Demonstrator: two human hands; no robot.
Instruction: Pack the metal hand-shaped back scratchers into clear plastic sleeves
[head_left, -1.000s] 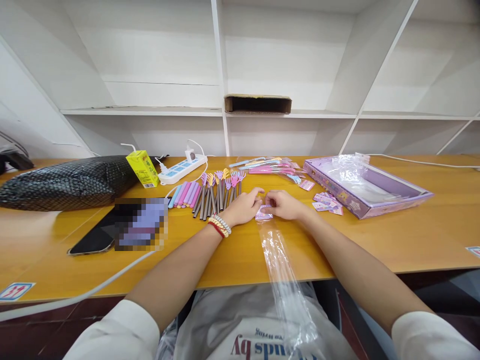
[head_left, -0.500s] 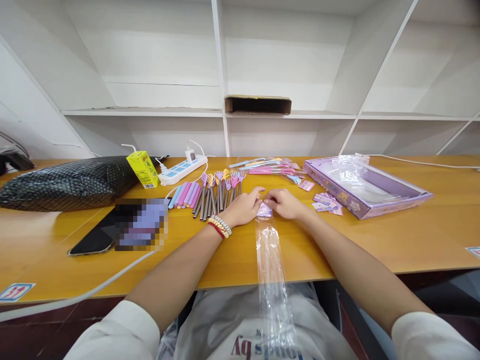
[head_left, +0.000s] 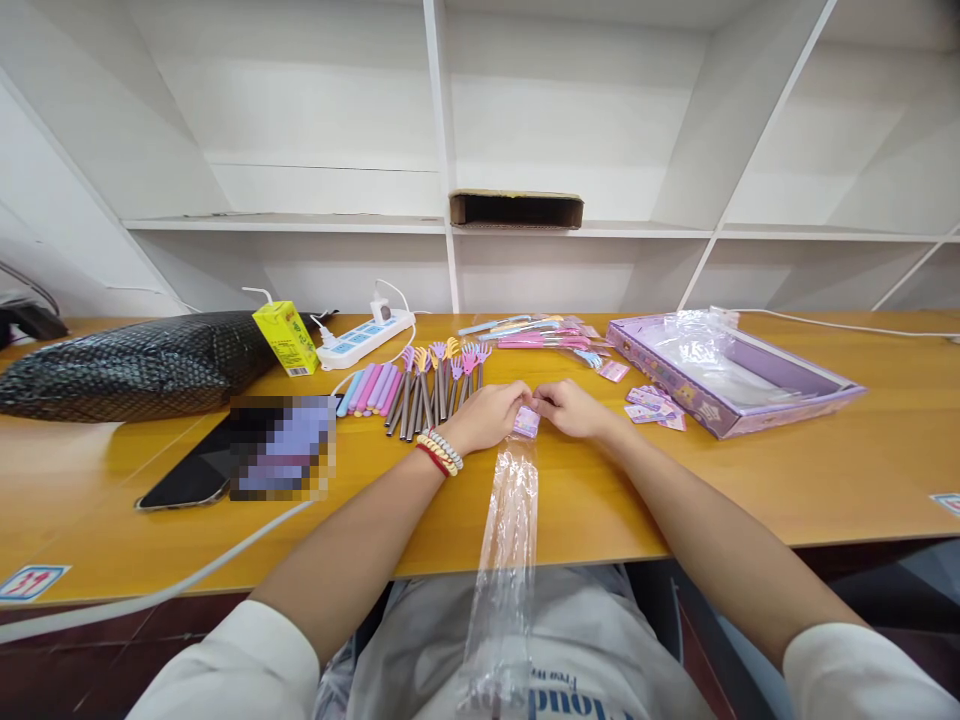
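Observation:
My left hand [head_left: 491, 414] and my right hand [head_left: 567, 408] pinch the top end of a long clear plastic bag [head_left: 510, 510] between them. A small purple printed card [head_left: 526, 422] shows at that end, just below my fingertips. From there the bag runs down over the table edge onto my lap. Left of my left hand lie metal tubes with colourful hand-shaped ends, back scratchers [head_left: 431, 390] by their look. Beside them is a row of pastel handles [head_left: 369, 390]. Several loose purple cards [head_left: 654, 405] lie right of my right hand.
Behind my hands lie bagged pink and blue sticks [head_left: 536, 332]. An open purple box [head_left: 724, 425] stands at right. On the left are a phone [head_left: 187, 465], a yellow drink carton [head_left: 286, 340], a power strip [head_left: 367, 338] and a black wrapped bundle [head_left: 142, 365]. A white cable [head_left: 165, 590] crosses the front left.
The bag's lower part has swung to the left, and its top end has tilted. More of the purple card shows. My left fingers have closed in at the bag's end.

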